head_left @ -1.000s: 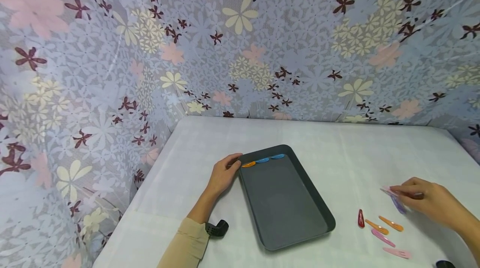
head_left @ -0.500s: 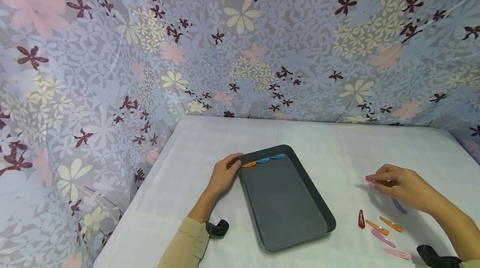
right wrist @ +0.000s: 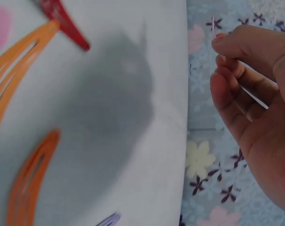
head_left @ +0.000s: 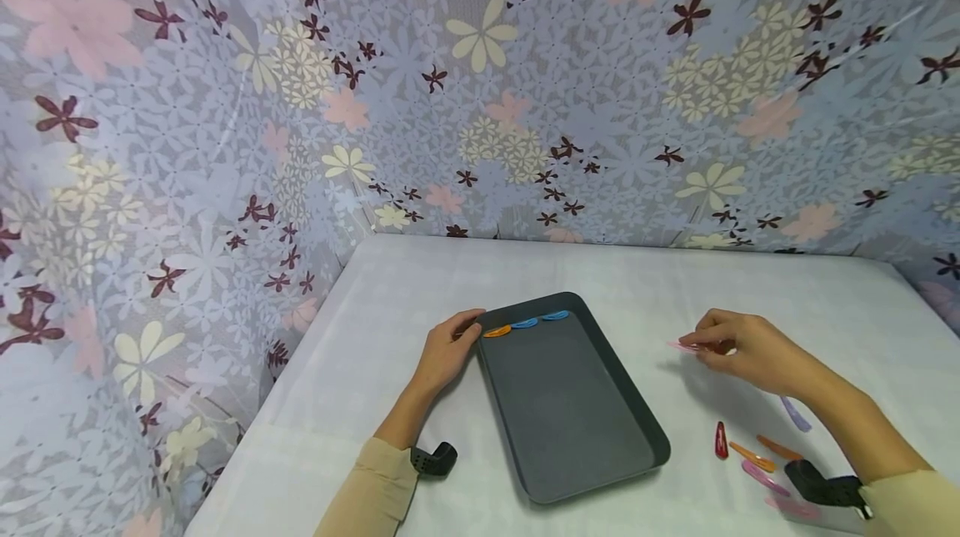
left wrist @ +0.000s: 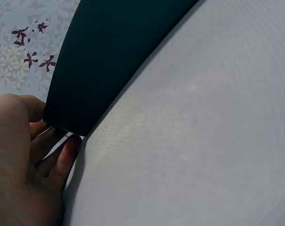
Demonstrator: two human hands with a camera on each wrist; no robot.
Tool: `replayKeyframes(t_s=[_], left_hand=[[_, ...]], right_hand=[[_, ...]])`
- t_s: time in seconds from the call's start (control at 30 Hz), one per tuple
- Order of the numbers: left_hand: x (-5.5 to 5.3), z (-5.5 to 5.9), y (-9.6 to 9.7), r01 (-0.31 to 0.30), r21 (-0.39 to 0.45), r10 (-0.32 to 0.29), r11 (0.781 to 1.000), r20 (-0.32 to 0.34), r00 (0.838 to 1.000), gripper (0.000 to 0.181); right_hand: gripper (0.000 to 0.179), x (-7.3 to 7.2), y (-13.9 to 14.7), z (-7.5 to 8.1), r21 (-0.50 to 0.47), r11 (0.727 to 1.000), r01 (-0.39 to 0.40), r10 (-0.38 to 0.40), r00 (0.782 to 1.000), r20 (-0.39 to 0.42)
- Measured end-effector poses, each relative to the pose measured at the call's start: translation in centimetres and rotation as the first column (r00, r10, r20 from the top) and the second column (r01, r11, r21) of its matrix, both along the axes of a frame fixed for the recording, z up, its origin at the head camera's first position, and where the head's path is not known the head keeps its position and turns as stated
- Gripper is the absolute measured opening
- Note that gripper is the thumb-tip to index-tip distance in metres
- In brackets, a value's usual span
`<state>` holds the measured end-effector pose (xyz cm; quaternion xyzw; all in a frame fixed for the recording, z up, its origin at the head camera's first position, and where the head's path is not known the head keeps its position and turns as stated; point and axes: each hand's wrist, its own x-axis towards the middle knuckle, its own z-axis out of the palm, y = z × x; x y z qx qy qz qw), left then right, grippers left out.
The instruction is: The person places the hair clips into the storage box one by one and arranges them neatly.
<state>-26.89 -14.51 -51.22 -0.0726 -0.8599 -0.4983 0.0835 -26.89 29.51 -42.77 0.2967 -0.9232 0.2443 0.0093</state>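
My left hand [head_left: 446, 349] grips the far-left corner of a dark grey tray [head_left: 573, 412], its thumb at the rim. In the left wrist view, the fingers bend against the tray's outer wall [left wrist: 105, 52]. To the right of the tray, my right hand [head_left: 738, 343] pinches a pale pink hair clip [head_left: 681, 346] between thumb and fingertips, raised above the table. Only a thin edge of that pink clip [right wrist: 213, 24] shows in the right wrist view. Inside the tray, an orange hair clip [head_left: 497, 331] and two blue hair clips [head_left: 525, 323] lie in a row along the far wall.
On the white table [head_left: 420, 270] at the right lie a red clip [head_left: 721, 441], two orange clips [head_left: 752, 456], two pink clips [head_left: 765, 479] and a purple clip [head_left: 795, 414]. The right wrist camera [head_left: 821, 487] overlaps some of them. Flowered cloth [head_left: 480, 103] hangs behind.
My right hand has lifted the pale pink clip from beside the purple one and carried it left towards the tray. The left hand and tray stay in place.
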Motion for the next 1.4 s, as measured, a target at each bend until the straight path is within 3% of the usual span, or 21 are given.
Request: replayKeyframes(t_s=[0.43, 0.73, 1.4], left_hand=[[0.0, 0.0, 0.0, 0.001, -0.008, -0.001, 1.0, 0.011, 1.0, 0.031], [-0.1, -0.1, 0.1, 0.007, -0.018, -0.007, 1.0, -0.005, 1.0, 0.034], [0.0, 0.0, 0.0, 0.0, -0.003, 0.0, 1.0, 0.011, 1.0, 0.032]], right_hand=[[0.025, -1.6, -3.3, 1.4, 0.038, 0.995, -0.092, 0.092, 0.996, 0.019], [0.024, -2.1, -4.6, 1.7, 0.045, 0.992, -0.122, 0.119, 0.991, 0.064], [0.023, -3.1, -7.7, 2.0, 0.084, 0.978, -0.191, 0.186, 0.981, 0.062]])
